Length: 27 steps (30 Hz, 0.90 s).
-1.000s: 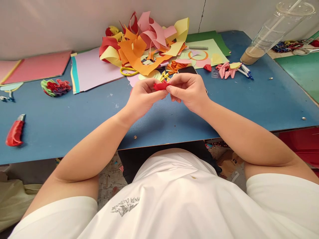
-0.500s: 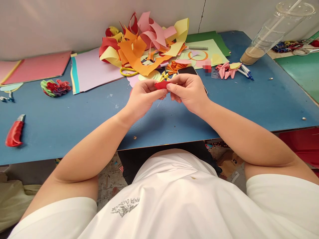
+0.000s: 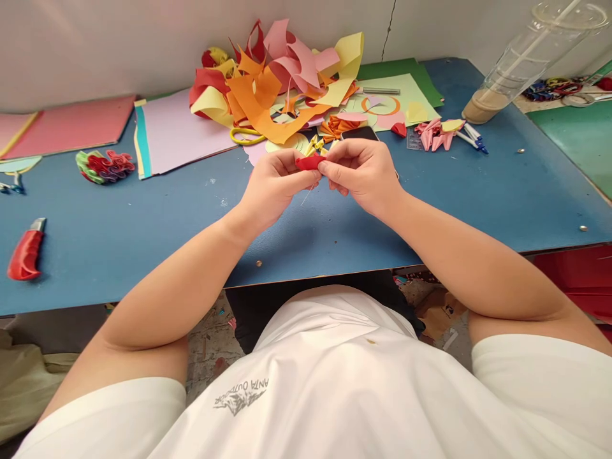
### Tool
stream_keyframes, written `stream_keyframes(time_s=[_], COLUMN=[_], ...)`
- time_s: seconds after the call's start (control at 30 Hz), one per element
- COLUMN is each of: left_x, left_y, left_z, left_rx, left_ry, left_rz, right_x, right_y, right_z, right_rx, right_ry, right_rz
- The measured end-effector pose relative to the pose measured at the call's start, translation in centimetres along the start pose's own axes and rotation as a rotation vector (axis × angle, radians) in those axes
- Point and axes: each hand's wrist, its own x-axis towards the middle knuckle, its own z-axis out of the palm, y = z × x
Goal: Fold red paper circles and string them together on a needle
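Observation:
Both hands meet above the middle of the blue table point(image 3: 143, 229). My left hand point(image 3: 272, 185) and my right hand point(image 3: 366, 172) pinch a small folded red paper piece point(image 3: 308, 163) between their fingertips, one at each end. A thin pale thread or sliver point(image 3: 307, 195) hangs below the piece. A dark phone point(image 3: 359, 133) lies on the table just behind my right hand.
A heap of orange, pink, yellow and red paper scraps point(image 3: 277, 83) lies at the back. Coloured sheets point(image 3: 182, 131) and a folded red-green paper flower point(image 3: 105, 166) lie left. A red-handled knife point(image 3: 23, 254) sits far left. A plastic cup point(image 3: 521, 60) and pens point(image 3: 471, 137) stand right.
The hands have barely moved; the red piece stays pinched between them, and a thin thread now shows hanging beneath it.

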Motion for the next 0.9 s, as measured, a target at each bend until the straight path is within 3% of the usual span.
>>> stream_keyframes(time_s=[0.2, 0.4, 0.9], left_x=[0.04, 0.17, -0.01], left_y=[-0.13, -0.39, -0.47], left_z=[-0.13, -0.47, -0.05], left_rx=[0.004, 0.008, 0.024], left_ry=[-0.013, -0.098, -0.017], left_rz=[-0.027, -0.037, -0.008], right_x=[-0.01, -0.19, -0.39], right_y=[-0.42, -0.73, -0.6], right_z=[0.55, 0.8, 0.83], right_rx=[0.105, 0.138, 0.129], right_ry=[-0.011, -0.003, 0.026], right_rz=[-0.01, 0.024, 0.05])
